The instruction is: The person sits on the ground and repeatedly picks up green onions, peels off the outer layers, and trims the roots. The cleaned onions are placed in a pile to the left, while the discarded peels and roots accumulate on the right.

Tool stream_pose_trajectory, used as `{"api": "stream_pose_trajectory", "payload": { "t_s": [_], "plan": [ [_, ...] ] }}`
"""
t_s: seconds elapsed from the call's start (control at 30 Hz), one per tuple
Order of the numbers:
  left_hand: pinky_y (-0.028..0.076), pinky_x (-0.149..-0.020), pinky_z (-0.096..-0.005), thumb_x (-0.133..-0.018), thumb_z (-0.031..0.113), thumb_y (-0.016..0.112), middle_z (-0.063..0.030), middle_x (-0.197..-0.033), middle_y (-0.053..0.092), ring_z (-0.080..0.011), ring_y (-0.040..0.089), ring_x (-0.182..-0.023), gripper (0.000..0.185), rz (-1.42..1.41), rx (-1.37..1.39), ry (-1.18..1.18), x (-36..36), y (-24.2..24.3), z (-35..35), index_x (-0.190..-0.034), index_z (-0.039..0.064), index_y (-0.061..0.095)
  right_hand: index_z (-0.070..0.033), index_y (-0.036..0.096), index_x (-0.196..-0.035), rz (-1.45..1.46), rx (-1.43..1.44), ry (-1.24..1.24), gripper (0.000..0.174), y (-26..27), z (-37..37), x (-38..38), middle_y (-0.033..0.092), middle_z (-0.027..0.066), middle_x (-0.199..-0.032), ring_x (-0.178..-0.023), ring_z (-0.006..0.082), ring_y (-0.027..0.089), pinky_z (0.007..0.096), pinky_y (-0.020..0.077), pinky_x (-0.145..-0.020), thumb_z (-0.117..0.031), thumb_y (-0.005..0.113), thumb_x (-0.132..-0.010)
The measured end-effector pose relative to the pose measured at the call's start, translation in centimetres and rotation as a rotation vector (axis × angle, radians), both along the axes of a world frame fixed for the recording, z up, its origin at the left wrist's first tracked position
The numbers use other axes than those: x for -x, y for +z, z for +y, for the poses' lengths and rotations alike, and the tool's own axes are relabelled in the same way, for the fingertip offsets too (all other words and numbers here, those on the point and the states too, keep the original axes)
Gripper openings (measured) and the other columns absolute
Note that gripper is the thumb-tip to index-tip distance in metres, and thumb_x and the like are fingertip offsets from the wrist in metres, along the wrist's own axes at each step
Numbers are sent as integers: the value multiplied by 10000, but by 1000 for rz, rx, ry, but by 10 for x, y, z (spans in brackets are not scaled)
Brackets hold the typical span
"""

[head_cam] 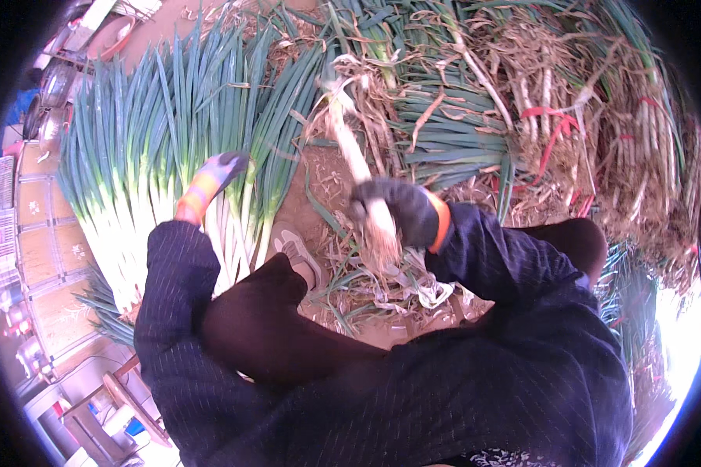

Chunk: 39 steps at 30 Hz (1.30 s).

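Observation:
My right hand (402,213), in a dark glove with an orange cuff, grips an untrimmed green onion (349,143) by its white lower stalk. Its tan roots (384,242) hang toward me, and dry husk clings farther up the stalk. My left hand (221,170), in a glove with an orange and grey-purple pattern, lies over a row of peeled green onions (152,157) with white stalks and green leaves. Its fingertips point away from me, and whether they grip a stalk is unclear.
Several dry, root-covered bundles (552,125) tied with red ribbon (561,119) lie at right. Peeled husks and leaves (397,292) litter the ground between my legs, near my shoe (295,248). Plastic crates (1,227) and a wooden stool (114,403) stand at left.

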<state>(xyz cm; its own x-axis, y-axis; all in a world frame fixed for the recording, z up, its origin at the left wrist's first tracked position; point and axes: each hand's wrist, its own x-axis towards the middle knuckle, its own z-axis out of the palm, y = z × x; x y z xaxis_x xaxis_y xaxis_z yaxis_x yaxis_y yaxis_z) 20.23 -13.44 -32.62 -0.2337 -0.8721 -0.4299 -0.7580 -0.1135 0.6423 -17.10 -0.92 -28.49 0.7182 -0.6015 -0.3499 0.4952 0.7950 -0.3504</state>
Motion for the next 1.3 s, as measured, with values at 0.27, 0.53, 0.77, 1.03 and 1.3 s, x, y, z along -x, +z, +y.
{"api": "stream_pose_trajectory", "payload": {
  "t_s": [0.27, 0.53, 0.77, 1.03, 1.3],
  "plan": [
    [378, -503, -225, -860, 497, 522, 20, -740, 589, -86, 513, -592, 391, 247, -250, -16, 176, 50, 35, -925, 117, 585, -6, 548, -1112, 640, 1041, 303, 290, 122, 115, 127, 570, 60, -814, -697, 147, 574, 267, 466, -613, -145, 556, -858],
    [502, -840, -361, -865, 537, 486, -112, -1123, 583, -226, 587, -999, 599, 1104, -565, 189, 279, 101, 96, -1190, 34, 483, -14, 545, -958, 775, 544, 163, 251, 182, 186, 179, 572, 14, -750, -681, 93, 546, 254, 453, -608, -172, 649, -792],
    [506, -824, -371, -902, 255, 552, -77, -1006, 610, -216, 608, -903, 274, 1465, -202, 183, 287, 163, 82, -1119, 91, 528, -27, 497, -1139, 1246, 1130, -31, 574, 89, 132, 146, 600, 100, -910, -823, 155, 574, 328, 467, -736, -256, 767, -687],
    [491, -864, -426, -900, 194, 547, -86, -1100, 588, -235, 589, -974, 337, 1563, -57, 147, 248, 166, 77, -1197, 62, 460, -32, 538, -1092, 692, 609, -181, 350, 90, 39, 57, 576, 7, -863, -748, 93, 561, 247, 470, -661, -257, 642, -844],
    [421, -964, -411, -911, 243, 527, -143, -1226, 513, -283, 529, -1094, 450, 1608, -30, 242, 227, 166, 82, -1272, 18, 380, -6, 590, -1032, 677, 840, -515, 342, 95, -10, 3, 625, 13, -870, -722, 92, 552, 250, 443, -630, -152, 722, -753]
  ]
}}
